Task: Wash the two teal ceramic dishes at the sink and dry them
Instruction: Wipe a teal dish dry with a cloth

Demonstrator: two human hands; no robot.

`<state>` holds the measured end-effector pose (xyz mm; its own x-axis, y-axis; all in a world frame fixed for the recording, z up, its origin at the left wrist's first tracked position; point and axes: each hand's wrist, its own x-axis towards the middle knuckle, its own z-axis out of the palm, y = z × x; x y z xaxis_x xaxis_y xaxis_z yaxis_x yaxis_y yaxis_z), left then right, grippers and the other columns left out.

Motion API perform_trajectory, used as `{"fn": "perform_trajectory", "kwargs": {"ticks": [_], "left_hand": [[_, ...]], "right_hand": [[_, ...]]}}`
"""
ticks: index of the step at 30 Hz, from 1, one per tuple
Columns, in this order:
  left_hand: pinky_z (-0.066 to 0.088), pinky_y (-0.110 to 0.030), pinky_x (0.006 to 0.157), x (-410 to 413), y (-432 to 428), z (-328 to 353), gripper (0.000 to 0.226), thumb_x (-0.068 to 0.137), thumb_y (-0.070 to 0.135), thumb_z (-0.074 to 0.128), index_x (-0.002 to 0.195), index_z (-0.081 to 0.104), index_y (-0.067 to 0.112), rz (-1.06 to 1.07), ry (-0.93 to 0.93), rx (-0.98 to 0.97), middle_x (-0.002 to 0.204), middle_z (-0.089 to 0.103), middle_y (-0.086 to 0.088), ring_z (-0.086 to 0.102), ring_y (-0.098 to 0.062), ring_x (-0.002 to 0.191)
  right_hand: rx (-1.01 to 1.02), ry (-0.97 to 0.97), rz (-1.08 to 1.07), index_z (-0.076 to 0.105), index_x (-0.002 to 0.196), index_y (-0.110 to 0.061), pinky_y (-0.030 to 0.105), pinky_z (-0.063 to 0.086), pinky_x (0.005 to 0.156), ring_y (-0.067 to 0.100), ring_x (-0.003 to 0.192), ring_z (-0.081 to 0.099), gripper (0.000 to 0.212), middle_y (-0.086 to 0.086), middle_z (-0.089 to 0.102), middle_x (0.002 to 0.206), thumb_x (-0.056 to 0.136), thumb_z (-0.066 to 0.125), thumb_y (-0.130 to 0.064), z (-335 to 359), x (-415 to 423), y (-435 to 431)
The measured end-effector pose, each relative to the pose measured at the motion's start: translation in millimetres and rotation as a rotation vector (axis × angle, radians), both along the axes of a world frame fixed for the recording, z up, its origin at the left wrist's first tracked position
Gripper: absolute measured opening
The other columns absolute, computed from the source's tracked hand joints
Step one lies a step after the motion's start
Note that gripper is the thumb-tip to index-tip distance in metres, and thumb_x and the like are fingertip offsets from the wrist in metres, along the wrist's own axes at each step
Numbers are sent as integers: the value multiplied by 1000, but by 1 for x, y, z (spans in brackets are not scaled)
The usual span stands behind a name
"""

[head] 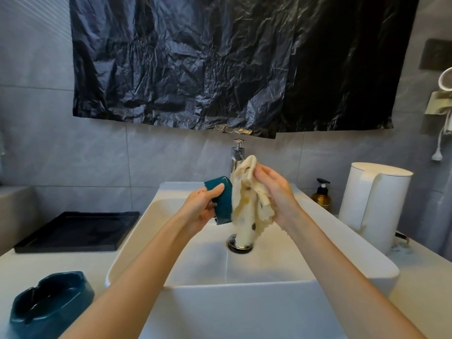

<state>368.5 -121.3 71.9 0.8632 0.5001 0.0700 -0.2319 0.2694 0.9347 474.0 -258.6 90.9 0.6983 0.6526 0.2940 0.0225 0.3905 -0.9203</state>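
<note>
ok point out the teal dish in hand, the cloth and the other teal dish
held teal dish [221, 201], head view, outer wall
cloth [247, 199], head view, bunched middle
other teal dish [52, 305], head view, rim

Over the white sink: my left hand grips a teal dish on edge; my right hand presses a cream spotted cloth against it. Second teal dish on the table, near left. Black tray behind it.

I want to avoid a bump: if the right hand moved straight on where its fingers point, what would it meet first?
The right hand points up-left; past the cloth it holds, likely the tap, though depth is unclear.
</note>
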Motion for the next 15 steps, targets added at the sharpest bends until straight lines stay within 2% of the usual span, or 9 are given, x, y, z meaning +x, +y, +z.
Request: {"fn": "perform_trajectory", "kwargs": {"ticks": [4, 6, 7, 9, 11, 12, 15], "left_hand": [[57, -27, 71, 1, -1, -1, 21, 91, 15, 61, 108, 58, 4, -8, 39, 31, 100, 67, -9, 64, -19, 90], [57, -24, 66, 3, -3, -1, 13, 92, 9, 59, 104, 61, 4, -15, 50, 80, 92, 70, -7, 65, -18, 85], [56, -22, 62, 2, -4, -2, 8, 92, 6, 57, 96, 63, 6, -24, 44, 109, 83, 71, -4, 64, -17, 78], [50, -19, 52, 0, -3, -3, 5, 82, 8, 62, 87, 62, 8, -79, -16, 158, 69, 68, -1, 60, -13, 65], [44, -17, 47, -3, 1, -6, 36, 58, 23, 70, 90, 60, 9, -122, -93, 219, 69, 64, 0, 58, -11, 59], [43, -17, 47, -4, 3, -7, 44, 51, 26, 71, 91, 59, 10, -136, -115, 237, 69, 64, 1, 57, -10, 59], [44, -15, 47, -4, 6, -8, 28, 65, 17, 62, 92, 58, 14, -153, -186, 247, 65, 66, 7, 59, -6, 58]], "right_hand": [[-62, -130, -89, 62, 106, -14, 32, 57, 72, 15, 82, 67, 33, 5, 71, 91, 84, 68, -39, 20, -15, 18], [-119, -190, -133, 65, 98, -15, 32, 55, 72, 14, 78, 66, 30, 3, 70, 85, 85, 68, -41, 36, -22, 30], [-168, -260, -174, 65, 91, -18, 32, 53, 72, 14, 76, 64, 26, 0, 68, 80, 85, 68, -44, 41, -24, 37], [-325, -519, -298, 62, 77, -25, 34, 47, 81, 12, 80, 60, 25, -9, 64, 75, 82, 67, -50, 43, -24, 51], [-467, -734, -399, 63, 75, -29, 39, 44, 92, 12, 92, 61, 28, -15, 67, 82, 77, 65, -57, 38, -21, 57], [-489, -765, -406, 65, 76, -30, 43, 43, 96, 13, 99, 61, 29, -15, 68, 88, 79, 61, -59, 35, -18, 58], [-506, -660, -246, 71, 81, -38, 48, 37, 107, 18, 124, 51, 35, -5, 65, 122, 90, 42, -55, 27, -13, 54]]}}
